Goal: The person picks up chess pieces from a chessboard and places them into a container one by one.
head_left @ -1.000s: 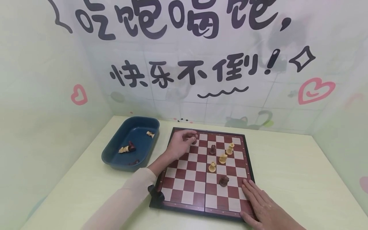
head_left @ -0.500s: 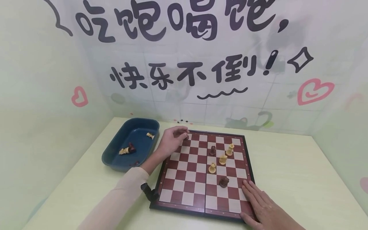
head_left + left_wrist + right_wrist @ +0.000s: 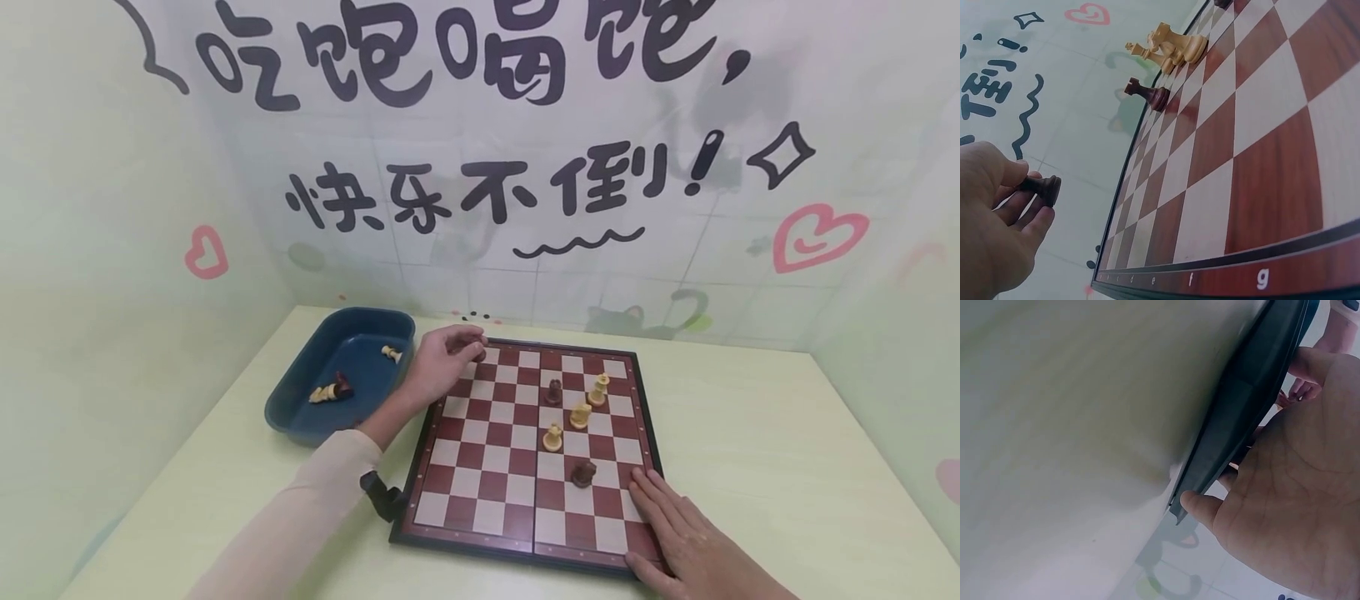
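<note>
My left hand (image 3: pixel 438 362) is at the far left corner of the chessboard (image 3: pixel 480 467). Thumb and fingers pinch a dark chess piece (image 3: pixel 1044 186); its round base shows in the left wrist view, while its top is hidden by the thumb. My right hand (image 3: pixel 686 537) rests with straight fingers on the board's near right edge; the right wrist view has its palm (image 3: pixel 1291 481) beside the dark rim. On the board's right half stand a dark rook (image 3: pixel 553 392), a light king (image 3: pixel 597 389), a light knight (image 3: pixel 581 416), a light rook (image 3: pixel 552 437) and a dark knight (image 3: pixel 583 472).
Left of the board is a blue tray (image 3: pixel 279 408) with several pieces lying in it, among them a light piece (image 3: pixel 392 354). A printed sheet (image 3: pixel 480 283) hangs behind the pale table (image 3: pixel 750 433). A black strap end (image 3: pixel 381 496) sticks out by the left sleeve.
My left hand has moved left, from over the board's far squares to its far left corner, still pinching the dark piece. The right hand and the standing pieces have kept their places.
</note>
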Tool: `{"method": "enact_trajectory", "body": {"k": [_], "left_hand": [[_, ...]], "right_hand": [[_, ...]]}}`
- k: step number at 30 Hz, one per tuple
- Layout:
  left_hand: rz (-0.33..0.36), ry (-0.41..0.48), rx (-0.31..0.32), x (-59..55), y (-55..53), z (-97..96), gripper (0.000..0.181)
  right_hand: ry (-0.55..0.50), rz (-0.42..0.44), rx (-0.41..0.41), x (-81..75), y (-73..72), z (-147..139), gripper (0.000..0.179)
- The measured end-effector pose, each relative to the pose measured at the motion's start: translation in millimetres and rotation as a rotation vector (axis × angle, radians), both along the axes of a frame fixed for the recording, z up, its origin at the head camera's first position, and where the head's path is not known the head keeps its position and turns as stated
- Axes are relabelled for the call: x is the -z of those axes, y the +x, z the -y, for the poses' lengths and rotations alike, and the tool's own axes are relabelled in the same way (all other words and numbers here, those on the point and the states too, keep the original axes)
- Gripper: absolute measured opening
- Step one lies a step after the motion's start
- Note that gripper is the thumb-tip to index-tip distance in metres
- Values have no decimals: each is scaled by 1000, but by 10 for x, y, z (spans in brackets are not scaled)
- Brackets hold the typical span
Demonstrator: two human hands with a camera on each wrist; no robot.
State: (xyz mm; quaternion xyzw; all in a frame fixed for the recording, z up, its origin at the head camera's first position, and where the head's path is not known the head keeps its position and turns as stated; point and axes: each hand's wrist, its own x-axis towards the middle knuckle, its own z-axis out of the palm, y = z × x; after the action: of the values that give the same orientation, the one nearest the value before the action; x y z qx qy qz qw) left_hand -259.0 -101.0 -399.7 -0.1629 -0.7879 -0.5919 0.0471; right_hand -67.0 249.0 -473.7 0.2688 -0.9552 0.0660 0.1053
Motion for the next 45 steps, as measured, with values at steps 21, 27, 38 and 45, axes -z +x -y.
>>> {"method": "enact_trajectory", "body": {"k": [21,27,38,45], "left_hand": [[-13,-41,-57,41,-11,371,27],[-15,-50,-93,21,-4,478,25],[19,-32,-132,-41,-12,631,28],[29,-11,-145,-22,-10,754,30]], "right_hand": [[-26,29,18,17,-7,11,82],[-32,97,60,-12,6,29,82],[-21,88,54,-13,-3,22,82],[-10,65,52,3,5,24,81]]}}
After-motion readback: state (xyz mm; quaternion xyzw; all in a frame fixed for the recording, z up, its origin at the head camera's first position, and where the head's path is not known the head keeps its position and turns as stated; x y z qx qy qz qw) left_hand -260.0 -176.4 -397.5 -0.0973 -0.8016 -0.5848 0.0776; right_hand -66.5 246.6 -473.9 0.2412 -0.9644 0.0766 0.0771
